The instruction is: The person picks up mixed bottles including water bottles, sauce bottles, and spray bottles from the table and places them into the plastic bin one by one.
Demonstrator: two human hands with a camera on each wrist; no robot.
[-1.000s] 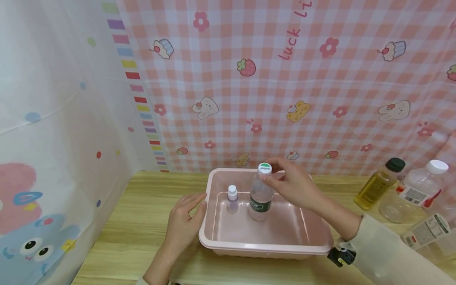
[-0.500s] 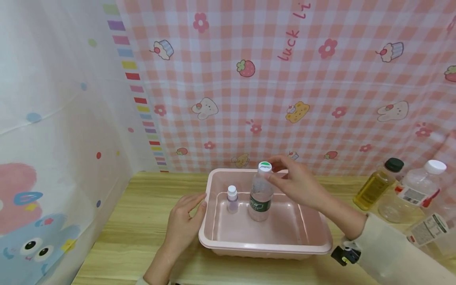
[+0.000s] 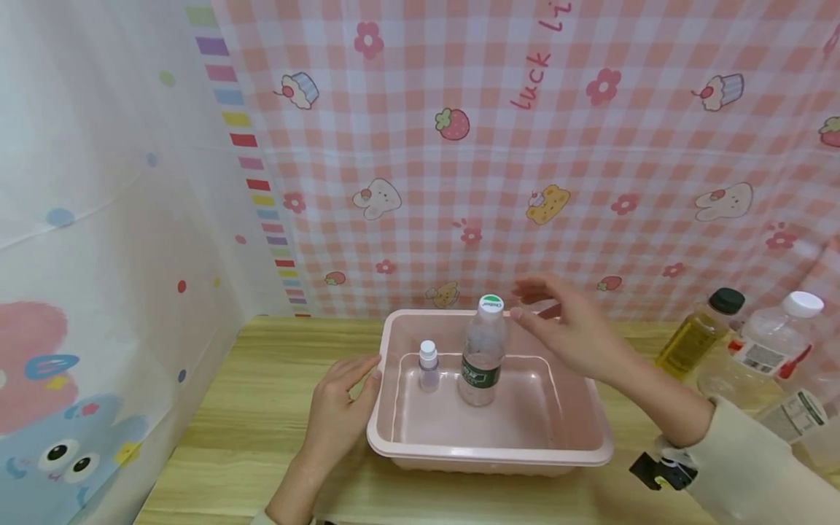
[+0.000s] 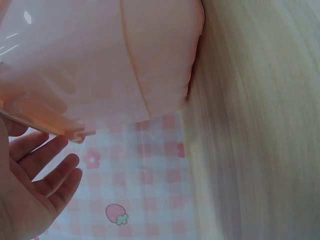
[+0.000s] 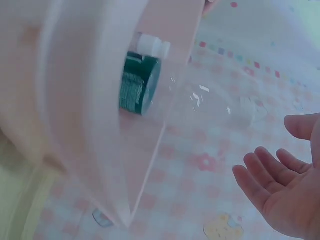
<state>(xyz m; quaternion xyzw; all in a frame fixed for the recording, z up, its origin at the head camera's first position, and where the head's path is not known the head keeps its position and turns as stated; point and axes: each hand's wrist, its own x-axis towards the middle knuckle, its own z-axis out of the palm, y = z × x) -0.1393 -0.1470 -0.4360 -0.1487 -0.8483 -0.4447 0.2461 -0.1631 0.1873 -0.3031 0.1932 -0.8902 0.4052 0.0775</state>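
A pink plastic tub [image 3: 485, 456] sits on the wooden table. Inside it stand a clear water bottle [image 3: 482, 350] with a green label and white cap, and a small white-capped bottle [image 3: 429, 364] to its left. My left hand [image 3: 344, 401] rests at the tub's left rim; in the left wrist view its fingers [image 4: 55, 175] are loosely extended beside the rim. Just right of the water bottle's cap, my right hand [image 3: 571, 328] is held in the air with nothing in it. In the right wrist view its fingers [image 5: 260, 175] are spread apart from the bottle.
At the right of the table stand a bottle of yellow oil [image 3: 692, 339] with a dark green cap, a large clear bottle [image 3: 755, 357] with a white cap, and a clear container [image 3: 797, 419] with a label, partly behind the sleeve. A checked cloth [image 3: 407, 168] hangs behind the table.
My right hand has let go of the water bottle's cap and moved right, away from it. The bottle stays standing in the tub. My left hand has not moved.
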